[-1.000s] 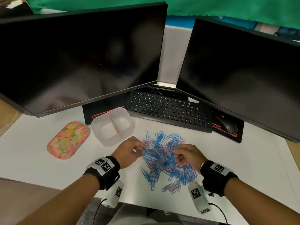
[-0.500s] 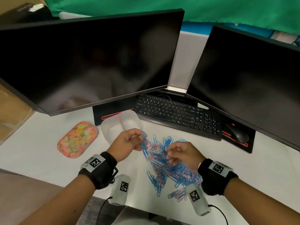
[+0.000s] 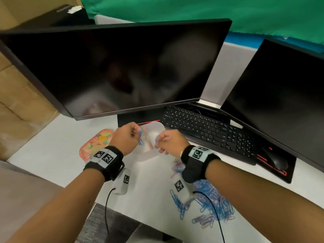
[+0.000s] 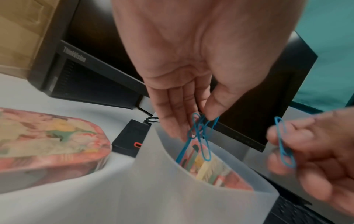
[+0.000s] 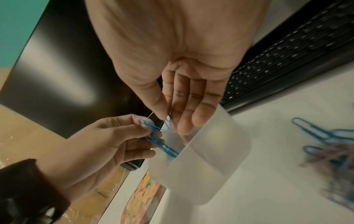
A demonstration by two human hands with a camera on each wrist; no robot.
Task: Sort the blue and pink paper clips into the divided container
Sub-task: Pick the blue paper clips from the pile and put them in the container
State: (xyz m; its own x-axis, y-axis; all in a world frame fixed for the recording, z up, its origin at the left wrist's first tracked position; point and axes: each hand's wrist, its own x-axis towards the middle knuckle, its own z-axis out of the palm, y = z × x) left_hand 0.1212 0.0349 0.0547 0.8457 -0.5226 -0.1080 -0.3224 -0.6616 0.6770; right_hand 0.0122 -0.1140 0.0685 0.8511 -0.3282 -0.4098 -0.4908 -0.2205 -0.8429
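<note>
Behind wrists, clip pile [image 3: 213,200] partly hidden; container [image 3: 154,127] blurred.

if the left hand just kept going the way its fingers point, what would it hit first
Probably the divided container. The left hand pinches linked blue paper clips that dangle over the container's rim, fingers aimed down into it. Which compartment is unclear; depth is hard to judge.

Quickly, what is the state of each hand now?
Left hand: closed, pinching a linked bunch of blue paper clips over the divided container.
Right hand: closed, pinching a single blue paper clip.
</note>
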